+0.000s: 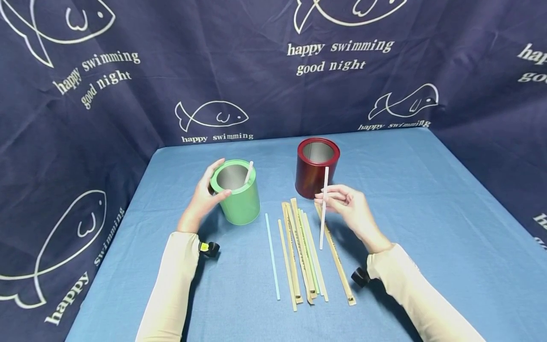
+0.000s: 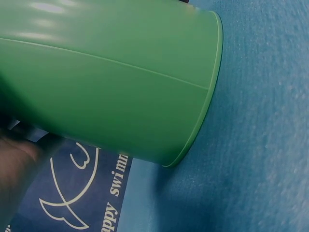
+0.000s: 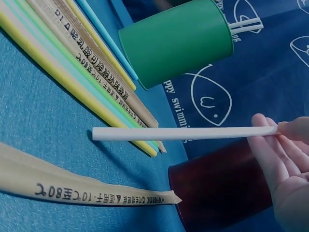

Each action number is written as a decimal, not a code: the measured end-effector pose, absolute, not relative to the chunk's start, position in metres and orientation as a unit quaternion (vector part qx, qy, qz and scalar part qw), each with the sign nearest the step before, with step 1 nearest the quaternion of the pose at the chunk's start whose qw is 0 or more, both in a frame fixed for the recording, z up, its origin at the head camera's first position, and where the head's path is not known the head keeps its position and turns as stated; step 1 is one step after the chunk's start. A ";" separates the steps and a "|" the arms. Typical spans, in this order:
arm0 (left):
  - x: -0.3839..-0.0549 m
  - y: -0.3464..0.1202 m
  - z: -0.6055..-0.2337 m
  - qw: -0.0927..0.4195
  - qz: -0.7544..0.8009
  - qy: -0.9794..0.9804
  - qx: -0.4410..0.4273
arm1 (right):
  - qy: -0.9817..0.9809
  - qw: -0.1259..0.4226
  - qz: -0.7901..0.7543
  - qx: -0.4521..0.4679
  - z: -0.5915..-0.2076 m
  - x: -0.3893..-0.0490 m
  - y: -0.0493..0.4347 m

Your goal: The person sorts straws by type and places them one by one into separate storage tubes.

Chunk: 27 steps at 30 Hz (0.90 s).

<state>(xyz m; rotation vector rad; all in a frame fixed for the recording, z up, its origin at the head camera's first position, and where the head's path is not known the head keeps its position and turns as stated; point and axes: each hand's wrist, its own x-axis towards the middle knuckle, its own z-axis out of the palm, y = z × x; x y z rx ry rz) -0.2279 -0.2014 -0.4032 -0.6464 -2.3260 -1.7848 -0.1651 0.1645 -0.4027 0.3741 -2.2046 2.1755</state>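
Note:
My left hand (image 1: 202,198) grips the green can (image 1: 241,207) near its top, thumb on the near side of the rim and fingers on the far side. White straws (image 3: 246,24) stick out of that can's open top. Between thumb and fingers, my right hand (image 1: 353,210) pinches a white straw (image 1: 322,230) around its middle. The straw is held nearly upright in the head view, above the table and in front of the dark red can (image 1: 308,176). Only the green can's side fills the left wrist view.
Several straws lie lengthwise mid-table: a blue straw (image 1: 272,256), yellow and green ones, and some in printed paper wrappers (image 1: 292,251). One wrapped straw (image 1: 337,263) lies apart, below the right hand. A dark blue fish-print curtain (image 1: 273,76) stands behind the blue table (image 1: 448,228).

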 end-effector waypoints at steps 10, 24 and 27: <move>-0.229 -0.201 -0.402 0.069 -0.600 -0.767 -0.217 | -0.685 0.038 0.715 0.131 -0.398 -0.165 0.166; -0.227 -0.202 -0.402 0.068 -0.593 -0.771 -0.220 | -0.673 0.075 0.722 0.140 -0.375 -0.167 0.161; -0.227 -0.202 -0.402 0.067 -0.594 -0.771 -0.218 | -0.674 0.084 0.721 0.139 -0.368 -0.167 0.158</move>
